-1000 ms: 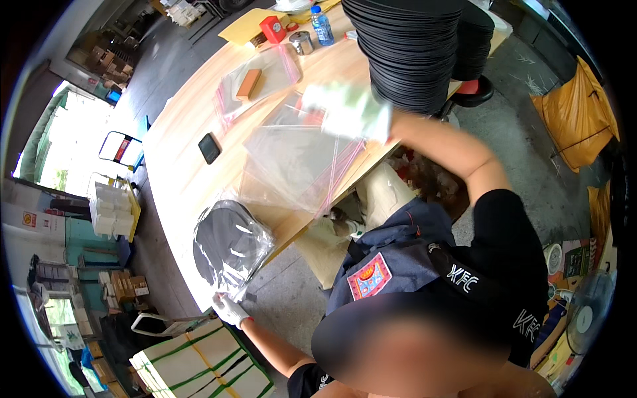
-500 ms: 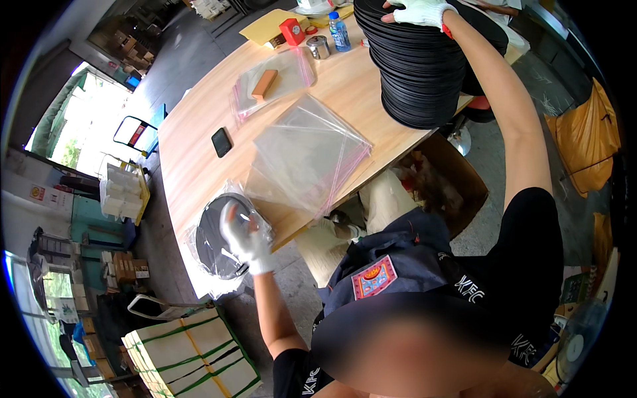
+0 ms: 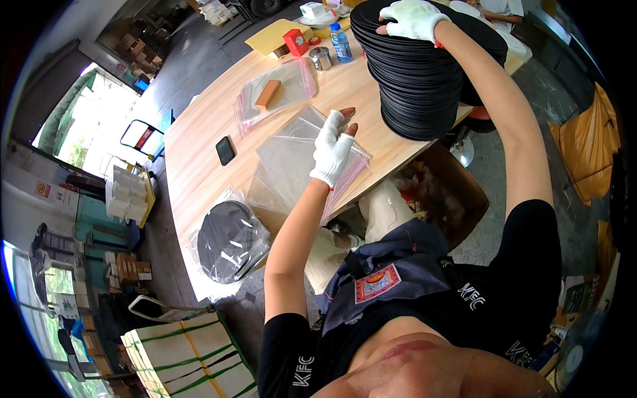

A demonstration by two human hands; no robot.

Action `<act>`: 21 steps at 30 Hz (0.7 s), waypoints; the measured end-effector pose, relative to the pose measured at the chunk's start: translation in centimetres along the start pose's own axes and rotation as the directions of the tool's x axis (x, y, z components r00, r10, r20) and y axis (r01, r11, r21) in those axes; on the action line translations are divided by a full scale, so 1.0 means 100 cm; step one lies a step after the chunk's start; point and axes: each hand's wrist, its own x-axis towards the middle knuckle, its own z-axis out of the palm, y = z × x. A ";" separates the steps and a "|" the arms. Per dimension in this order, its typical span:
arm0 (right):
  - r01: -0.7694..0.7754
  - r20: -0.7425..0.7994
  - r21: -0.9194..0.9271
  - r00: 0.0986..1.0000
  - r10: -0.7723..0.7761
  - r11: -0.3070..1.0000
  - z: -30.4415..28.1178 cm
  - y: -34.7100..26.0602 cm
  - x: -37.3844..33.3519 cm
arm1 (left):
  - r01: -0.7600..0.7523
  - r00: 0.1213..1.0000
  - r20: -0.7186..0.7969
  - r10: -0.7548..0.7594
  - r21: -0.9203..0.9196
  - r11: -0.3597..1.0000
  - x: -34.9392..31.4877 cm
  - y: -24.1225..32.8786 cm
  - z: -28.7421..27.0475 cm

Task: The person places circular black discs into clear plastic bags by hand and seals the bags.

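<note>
With right hand on black discs, cannot tell if gripping; with left hand open over clear bags by worktop's near edge, best to pinch just one disc.

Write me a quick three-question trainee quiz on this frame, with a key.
1. Which hand is at the top of the tall stack of black discs?
2. True or false: the left hand is over clear plastic bags.
3. The blue-capped bottle stands beside: A) the black phone; B) the metal canister; C) the orange-brown block.

Key: 1. The right hand. 2. True. 3. B.
</note>
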 end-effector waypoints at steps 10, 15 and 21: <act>0.207 -0.460 -0.258 0.832 -0.308 0.944 0.029 -0.029 -0.034 | 0.395 0.918 0.328 -0.221 -0.747 0.534 0.060 0.020 0.005; 0.674 -0.524 0.048 0.646 -0.556 0.737 0.045 -0.120 -0.119 | 0.513 0.827 0.161 -0.539 -0.609 0.605 0.036 0.028 -0.038; 0.289 -0.456 0.857 0.811 0.367 0.426 0.162 -0.139 -0.108 | 0.299 0.945 -0.185 -0.269 0.161 0.941 -0.052 -0.021 -0.081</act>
